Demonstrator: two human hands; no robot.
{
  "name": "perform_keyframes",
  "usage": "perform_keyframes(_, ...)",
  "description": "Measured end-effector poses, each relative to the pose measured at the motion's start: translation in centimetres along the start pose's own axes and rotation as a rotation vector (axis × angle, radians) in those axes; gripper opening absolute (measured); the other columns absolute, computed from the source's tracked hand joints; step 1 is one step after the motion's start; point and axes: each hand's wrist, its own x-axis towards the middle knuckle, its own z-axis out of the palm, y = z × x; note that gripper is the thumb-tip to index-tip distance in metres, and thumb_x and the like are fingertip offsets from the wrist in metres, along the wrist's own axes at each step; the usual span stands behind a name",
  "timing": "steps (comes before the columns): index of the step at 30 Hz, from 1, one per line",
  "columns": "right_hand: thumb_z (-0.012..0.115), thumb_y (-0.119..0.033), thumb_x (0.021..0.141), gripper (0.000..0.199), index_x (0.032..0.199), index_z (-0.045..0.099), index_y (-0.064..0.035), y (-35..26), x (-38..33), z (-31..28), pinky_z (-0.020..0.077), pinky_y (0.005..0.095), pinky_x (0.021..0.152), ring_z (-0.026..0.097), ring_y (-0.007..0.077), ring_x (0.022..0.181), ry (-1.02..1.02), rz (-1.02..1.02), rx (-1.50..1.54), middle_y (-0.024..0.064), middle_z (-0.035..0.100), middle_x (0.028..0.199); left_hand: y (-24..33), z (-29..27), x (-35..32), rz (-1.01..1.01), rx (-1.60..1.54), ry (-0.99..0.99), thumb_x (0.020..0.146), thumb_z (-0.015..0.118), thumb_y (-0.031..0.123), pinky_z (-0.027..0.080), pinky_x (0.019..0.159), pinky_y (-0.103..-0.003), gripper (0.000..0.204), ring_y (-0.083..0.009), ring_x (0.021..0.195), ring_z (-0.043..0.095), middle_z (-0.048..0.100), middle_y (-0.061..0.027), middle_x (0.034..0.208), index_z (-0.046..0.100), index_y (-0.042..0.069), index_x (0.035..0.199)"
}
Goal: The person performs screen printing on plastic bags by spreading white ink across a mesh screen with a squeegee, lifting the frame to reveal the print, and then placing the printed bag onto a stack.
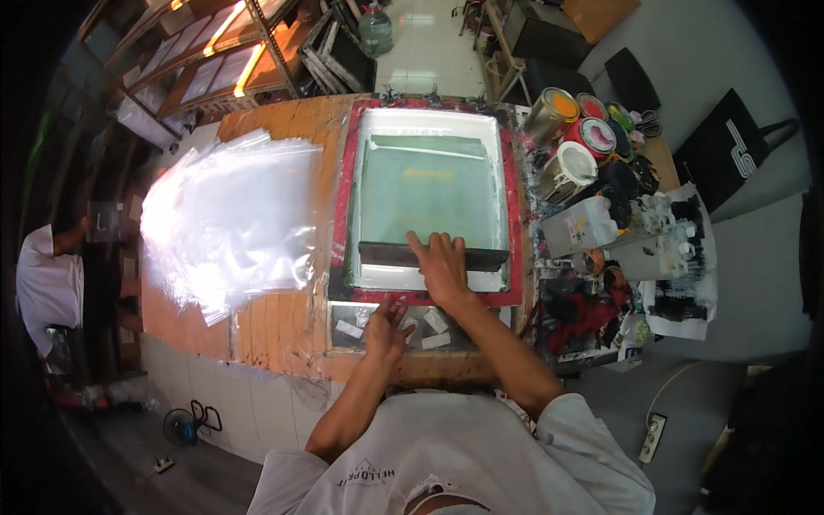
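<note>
A screen-printing frame [341, 197] with red edges lies in front of me. Its mesh [429, 193] is pale green, bordered in white, with a small yellowish design near the middle. Across the near part of the mesh stands a dark squeegee [485, 258]. My right hand [445, 270] grips it from above, fingers over its far side. At the frame's near edge is my left hand [388, 328], palm partly up and fingers apart; whether the fingertips touch the frame I cannot tell. Below that edge, small whitish pieces [436, 341] lie on a grey surface.
Clear plastic sheets [249, 215] spread over the wooden table [275, 330] at left. Paint cans [568, 167], plastic jugs [579, 227] and a stained red cloth [579, 311] crowd the right. Another person [51, 283] is at far left. Shelves [215, 69] stand behind.
</note>
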Motion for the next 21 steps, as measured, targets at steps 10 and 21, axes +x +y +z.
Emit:
perform_keyframes(10, 0.067, -0.002, 0.083, 0.066, 0.146, 0.053, -0.0177, 0.0, -1.7, 2.1, 0.0321, 0.0556, 0.097, 0.053, 0.0261, 0.097, 0.124, -0.059, 0.009, 0.0067, 0.051, 0.093, -0.8, -0.9, 0.6, 0.038, -0.054, 0.027, 0.100, 0.057, 0.037, 0.016, 0.116, -0.068, 0.057, -0.0314, 0.148, 0.033, 0.037, -0.0152, 0.155, 0.040, 0.006, 0.145)
perform_keyframes(21, 0.073, -0.003, 0.082, 0.068, 0.144, 0.054, -0.0209, 10.0, 18.4, 5.1, 0.0311, 0.0573, 0.100, 0.055, 0.0276, 0.105, 0.242, -0.031, -0.086, 0.0091, 0.058, 0.101, 0.2, 1.0, -0.8, -0.003, -0.027, 0.159, 0.095, 0.062, 0.041, 0.029, 0.112, -0.063, 0.058, -0.0301, 0.139, 0.040, 0.042, -0.0149, 0.144, 0.046, 0.008, 0.141)
